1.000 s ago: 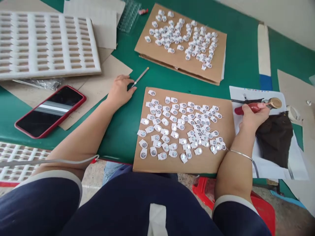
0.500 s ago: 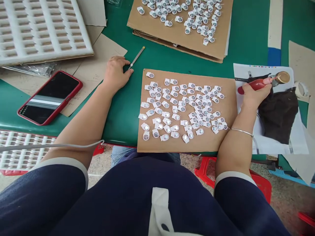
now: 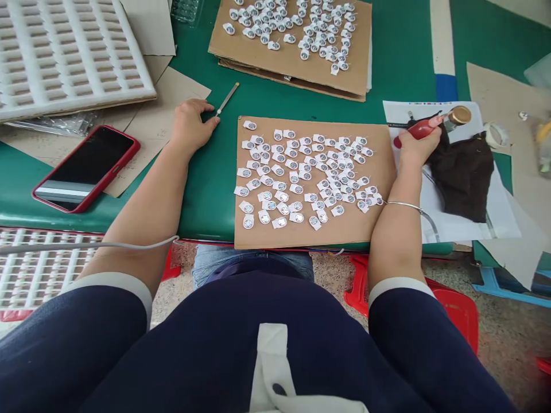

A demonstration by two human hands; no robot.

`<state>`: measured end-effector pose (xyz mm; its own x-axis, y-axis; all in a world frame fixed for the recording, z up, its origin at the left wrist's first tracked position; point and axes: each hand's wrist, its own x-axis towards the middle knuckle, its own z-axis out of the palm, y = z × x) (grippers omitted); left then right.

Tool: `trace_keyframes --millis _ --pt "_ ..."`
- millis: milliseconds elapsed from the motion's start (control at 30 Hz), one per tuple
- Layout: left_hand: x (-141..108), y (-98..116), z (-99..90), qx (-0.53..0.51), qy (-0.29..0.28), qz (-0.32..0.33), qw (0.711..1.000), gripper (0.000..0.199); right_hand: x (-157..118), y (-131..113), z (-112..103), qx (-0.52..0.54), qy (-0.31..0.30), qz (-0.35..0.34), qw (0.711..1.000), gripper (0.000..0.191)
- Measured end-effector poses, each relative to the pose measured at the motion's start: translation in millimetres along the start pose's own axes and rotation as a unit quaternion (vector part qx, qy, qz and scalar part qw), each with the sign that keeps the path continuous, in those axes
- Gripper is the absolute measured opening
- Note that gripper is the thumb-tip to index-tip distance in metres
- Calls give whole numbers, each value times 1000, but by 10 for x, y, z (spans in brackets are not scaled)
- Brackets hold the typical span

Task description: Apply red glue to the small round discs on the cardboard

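My left hand (image 3: 193,126) lies on the green table, its thumb and fingertip closed at the near end of a thin stick (image 3: 228,98) with a yellow tip. My right hand (image 3: 418,144) is wrapped round a red handle (image 3: 419,129). A round gold-coloured end (image 3: 460,115) shows just past its fingers; I cannot tell whether it belongs to the handle. Between my forearms, many small round silver-and-white pieces with white tabs (image 3: 294,188) are spread over a brown cardboard sheet (image 3: 275,238). A dark brown cloth (image 3: 465,178) lies beside my right hand.
A red-cased phone (image 3: 86,169) and a white slotted tray (image 3: 77,57) are at the left. More such pieces cover a cardboard stack (image 3: 297,80) at the back. White paper (image 3: 503,223) and a tape roll (image 3: 496,136) are at the right. A grey cable (image 3: 129,246) crosses my left arm.
The view has shifted, so the table's things appear farther left, those at the right most of all. Both hands keep their places on the table, with no clear change of grip.
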<state>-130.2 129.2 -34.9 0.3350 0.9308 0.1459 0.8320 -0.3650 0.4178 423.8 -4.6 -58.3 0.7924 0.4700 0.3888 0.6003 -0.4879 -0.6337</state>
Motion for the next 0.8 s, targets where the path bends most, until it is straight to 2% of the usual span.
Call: trace_keyframes --millis 333,700,800 --pt "19 -44 13 -3 41 -4 999 42 -128 -150 -36 20 -19 2 1000 43" --pt "32 -60 -5 9 46 14 999 45 -196 -271 -111 -7 -53 0 999 42" --pt "15 -47 -22 13 38 22 999 49 -162 -283 -211 -23 -68 -32 997 48"
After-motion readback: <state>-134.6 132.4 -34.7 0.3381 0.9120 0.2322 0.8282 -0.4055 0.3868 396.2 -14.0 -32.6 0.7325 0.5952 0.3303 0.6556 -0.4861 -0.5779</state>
